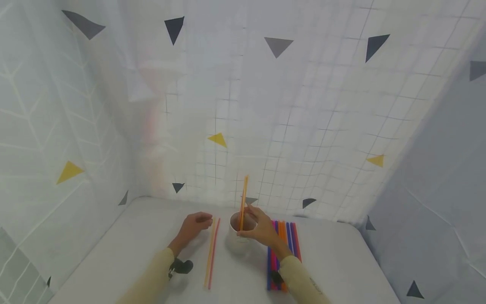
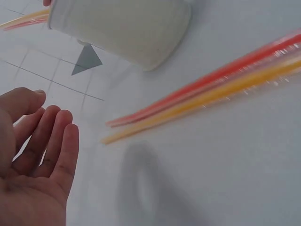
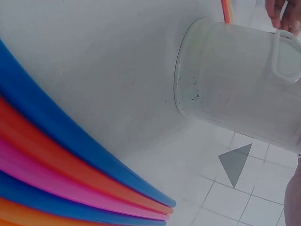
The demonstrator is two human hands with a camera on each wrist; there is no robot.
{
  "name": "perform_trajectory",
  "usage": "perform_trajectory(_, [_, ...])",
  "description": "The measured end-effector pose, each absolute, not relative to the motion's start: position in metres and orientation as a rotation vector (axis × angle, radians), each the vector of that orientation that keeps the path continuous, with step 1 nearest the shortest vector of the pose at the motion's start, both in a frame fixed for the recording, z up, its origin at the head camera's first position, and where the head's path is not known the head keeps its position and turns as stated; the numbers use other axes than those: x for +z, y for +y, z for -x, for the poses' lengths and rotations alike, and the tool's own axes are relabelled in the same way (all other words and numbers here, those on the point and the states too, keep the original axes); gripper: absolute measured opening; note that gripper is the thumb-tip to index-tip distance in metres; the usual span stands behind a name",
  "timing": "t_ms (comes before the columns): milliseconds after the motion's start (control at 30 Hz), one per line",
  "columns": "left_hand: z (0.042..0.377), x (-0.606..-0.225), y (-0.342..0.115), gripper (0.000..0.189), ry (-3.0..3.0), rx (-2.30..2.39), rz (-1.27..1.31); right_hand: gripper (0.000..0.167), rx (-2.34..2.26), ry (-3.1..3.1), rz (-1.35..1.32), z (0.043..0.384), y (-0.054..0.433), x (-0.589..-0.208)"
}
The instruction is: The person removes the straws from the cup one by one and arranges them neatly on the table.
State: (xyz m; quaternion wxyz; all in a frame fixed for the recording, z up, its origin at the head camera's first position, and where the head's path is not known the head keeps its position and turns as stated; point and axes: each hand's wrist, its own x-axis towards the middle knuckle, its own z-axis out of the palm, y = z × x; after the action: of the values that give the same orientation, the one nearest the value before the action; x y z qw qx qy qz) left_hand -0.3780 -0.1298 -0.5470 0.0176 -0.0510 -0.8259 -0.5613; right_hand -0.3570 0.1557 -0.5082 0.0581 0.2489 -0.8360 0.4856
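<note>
A white mug (image 1: pixel 238 245) stands upright on the table, its handle (image 3: pixel 276 59) showing in the right wrist view. A few orange and reddish straws (image 1: pixel 244 190) stand in it and rise above its rim. My right hand (image 1: pixel 263 228) curves round the mug's mouth, thumb at the near rim and fingers at the far side; little of this hand shows in the right wrist view. Left of the mug, a yellow-orange straw (image 2: pixel 188 109) and a red straw (image 2: pixel 225 73) lie side by side. Beside their far ends my left hand (image 2: pixel 40 155) hovers, fingers loosely bent, holding nothing.
Right of the mug, partly under my right forearm, lies a row of several straws (image 1: pixel 292 236) in blue, pink, orange and red. The white table (image 1: pixel 334 261) meets a patterned cloth backdrop (image 1: pixel 303 105) at the back and sides.
</note>
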Motion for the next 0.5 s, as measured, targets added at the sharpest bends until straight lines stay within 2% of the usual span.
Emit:
perform_trajectory(267, [0.385,-0.520,-0.111,0.021,-2.520,-1.768,0.227,0.102,1.487,-2.574,-0.702,0.355,0.155,-0.507])
perform_trajectory(500, [0.389,-0.498,-0.096,0.023,-2.532,-1.744,0.299,0.100,1.490,-2.580,-0.706,0.354,0.154,-0.505])
